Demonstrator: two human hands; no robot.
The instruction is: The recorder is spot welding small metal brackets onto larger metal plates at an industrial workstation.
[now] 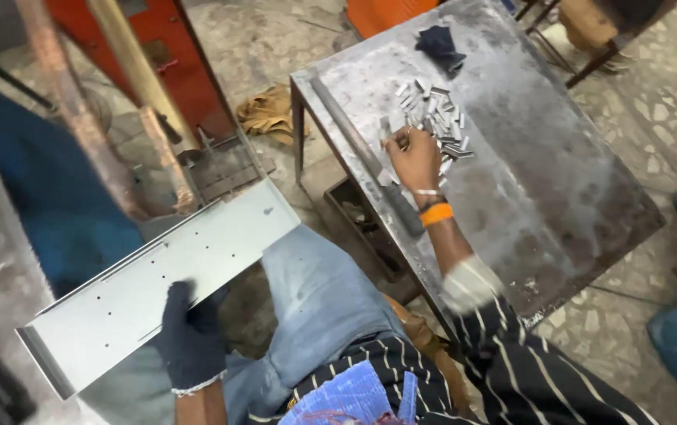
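While the person sits with knees in faded jeans (pixel 315 299) toward the steel table (pixel 558 197), the left hand (pixel 189 334), in a dark knit glove, is closed on the near long edge of a flat grey sheet-metal panel (pixel 165 279), thumb on top and fingers wrapped under. The panel has folded lips on its edges and a scatter of small punched holes, and it lies slanted across the left knee, its far end reaching out over the floor beside a stained machine frame (pixel 220 165).

Farther out, the bare right hand (pixel 415 153), with an orange band at the wrist, reaches onto the table and pinches into the near side of a heap of small bright metal clips (pixel 437 122). Its fingertips are bunched on the pieces; whether one is already lifted I cannot tell. A long dark steel bar (pixel 370 157) lies along the table's left edge, just beside that hand.

To do this well, I judge the picking hand should separate a single clip from the tangle instead of dragging several, while the gloved hand keeps the panel level and steady so its holes remain presented.

Beyond the heap, a dark blue rag (pixel 440 46) sits near the far edge of the table, and a tan cloth (pixel 269 112) lies on the speckled floor.
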